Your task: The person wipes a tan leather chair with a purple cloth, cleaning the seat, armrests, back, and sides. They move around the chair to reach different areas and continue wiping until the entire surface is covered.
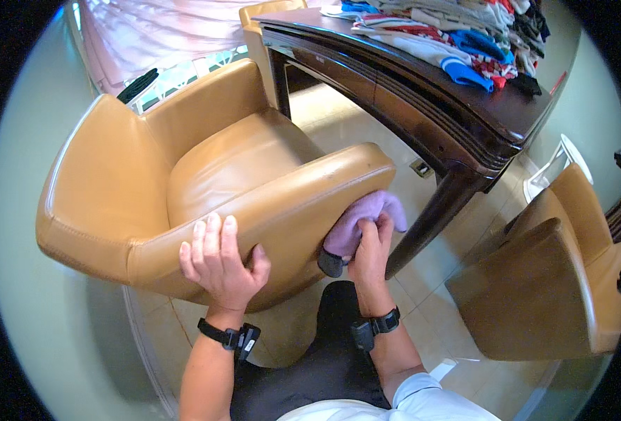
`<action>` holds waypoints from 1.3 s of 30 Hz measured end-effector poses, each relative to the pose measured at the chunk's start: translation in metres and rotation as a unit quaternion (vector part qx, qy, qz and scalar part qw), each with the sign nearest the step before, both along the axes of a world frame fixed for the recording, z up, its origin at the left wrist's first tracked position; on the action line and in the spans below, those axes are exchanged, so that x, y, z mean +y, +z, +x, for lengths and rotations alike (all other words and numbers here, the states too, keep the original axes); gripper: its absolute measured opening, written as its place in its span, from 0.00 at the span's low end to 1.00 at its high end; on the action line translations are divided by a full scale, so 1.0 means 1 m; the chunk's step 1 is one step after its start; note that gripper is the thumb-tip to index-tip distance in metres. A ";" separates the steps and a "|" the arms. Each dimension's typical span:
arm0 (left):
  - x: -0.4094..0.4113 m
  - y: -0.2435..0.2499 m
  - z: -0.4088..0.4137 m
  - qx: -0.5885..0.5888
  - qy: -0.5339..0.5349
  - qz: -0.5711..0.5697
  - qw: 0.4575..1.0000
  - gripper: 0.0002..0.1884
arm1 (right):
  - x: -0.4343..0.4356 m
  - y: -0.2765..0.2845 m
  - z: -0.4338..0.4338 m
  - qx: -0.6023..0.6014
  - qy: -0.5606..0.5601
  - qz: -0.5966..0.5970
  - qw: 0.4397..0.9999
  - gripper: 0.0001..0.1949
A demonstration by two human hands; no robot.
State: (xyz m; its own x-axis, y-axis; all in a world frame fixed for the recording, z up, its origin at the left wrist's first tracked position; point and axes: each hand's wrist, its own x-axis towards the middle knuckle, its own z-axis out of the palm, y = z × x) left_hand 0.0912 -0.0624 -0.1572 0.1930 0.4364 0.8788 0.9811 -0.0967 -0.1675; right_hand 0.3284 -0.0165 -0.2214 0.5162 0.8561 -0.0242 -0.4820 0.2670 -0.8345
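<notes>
In front of me is a tan leather armchair [268, 205], its near armrest running across the view. My left hand [223, 260] lies on the outer side of that armrest, fingers spread over its upper edge, holding nothing. Toward the front end of the same side, my right hand [372, 244] grips a purple cloth [350, 223] against the leather. Part of the cloth hangs past the armrest's front edge. The palm side of my right hand is hidden. Each wrist wears a black strap with a small device.
A dark wooden table [394, 100] stands beyond the armchair, with a heap of clothes [447, 37] on top. More tan chairs [542, 284] stand at the right, near a white stool [560, 163]. Behind the armchair hangs a pink curtain [168, 31]. A wall [37, 294] borders the left.
</notes>
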 end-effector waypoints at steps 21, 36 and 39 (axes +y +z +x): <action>-0.021 0.013 -0.012 -0.055 -0.074 -0.061 0.994 0.38 | 0.026 -0.120 -0.003 -0.118 -0.020 -0.046 0.992 0.18; -0.025 0.045 -0.016 -0.093 -0.157 -0.037 0.982 0.23 | -0.050 -0.096 -0.156 -0.303 0.048 0.036 0.951 0.18; -0.025 0.044 -0.015 -0.108 -0.158 -0.038 0.981 0.24 | -0.034 -0.132 -0.112 -0.161 0.095 -0.005 0.982 0.17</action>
